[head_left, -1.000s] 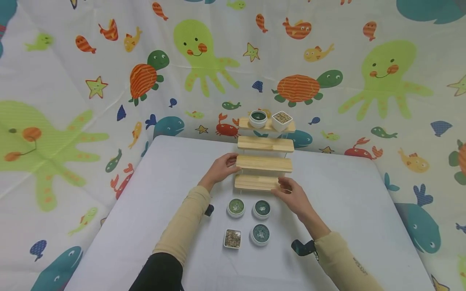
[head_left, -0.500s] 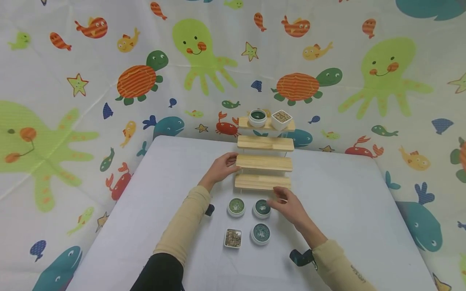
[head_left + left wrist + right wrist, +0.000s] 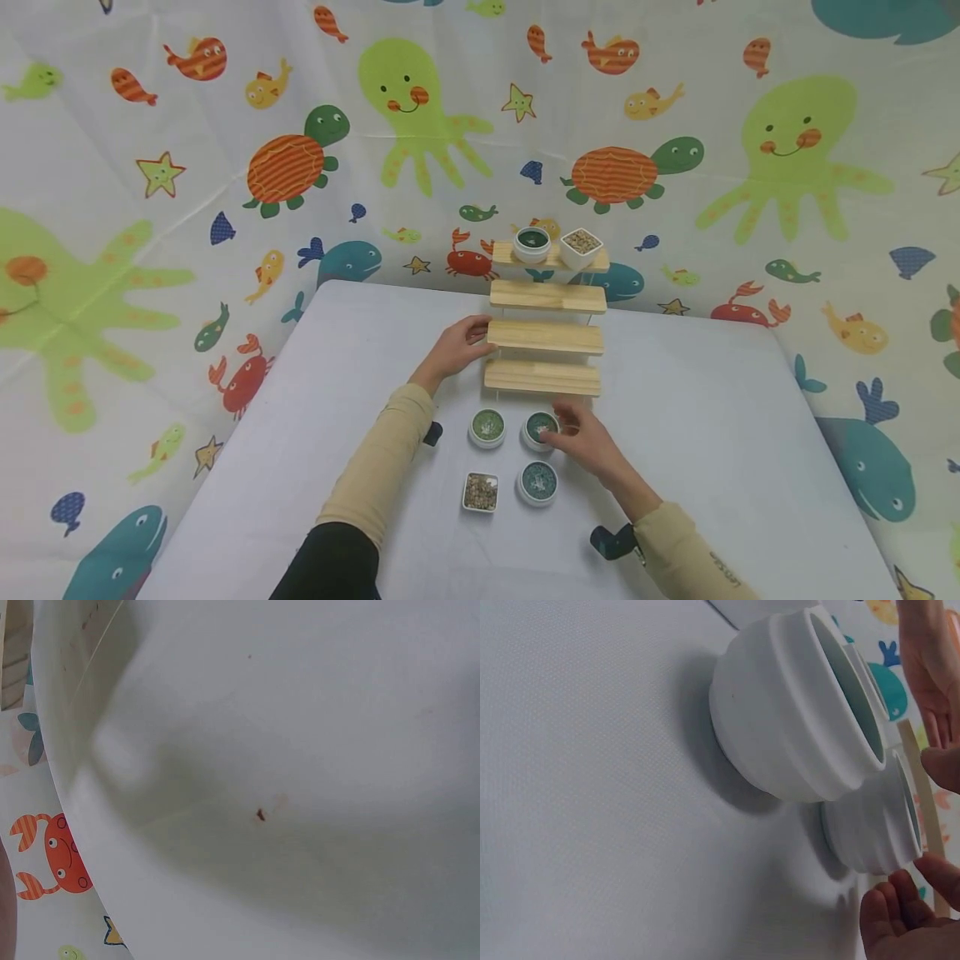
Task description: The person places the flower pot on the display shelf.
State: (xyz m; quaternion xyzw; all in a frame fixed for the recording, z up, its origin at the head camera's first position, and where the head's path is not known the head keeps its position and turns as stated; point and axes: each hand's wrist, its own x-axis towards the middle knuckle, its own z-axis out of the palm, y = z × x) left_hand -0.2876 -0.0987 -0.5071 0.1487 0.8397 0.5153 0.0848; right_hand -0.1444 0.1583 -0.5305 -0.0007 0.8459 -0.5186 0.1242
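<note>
In the head view, my left hand [image 3: 453,348] grips the left end of a tiered wooden shelf [image 3: 545,336], at its second step from the bottom. My right hand [image 3: 588,446] is at a white round pot with dark green filling [image 3: 542,428], thumb and fingers spread around its right side. The right wrist view shows the fingertips close to that pot [image 3: 870,825]; whether they touch it is unclear. Nearer to the camera stands another round pot [image 3: 787,705], with blue-green filling [image 3: 537,482] in the head view. Only table cloth and backdrop fill most of the left wrist view.
Left of these stand a round pot with lighter green filling [image 3: 487,427] and a square pot of pebbles [image 3: 480,492]. The top step bears a round pot [image 3: 532,244] and a square pot [image 3: 581,247]. A patterned cloth [image 3: 450,125] hangs behind the white table [image 3: 720,433].
My right hand has come from the bottom step's right end down and left to the dark green pot. The left hand keeps its place on the shelf.
</note>
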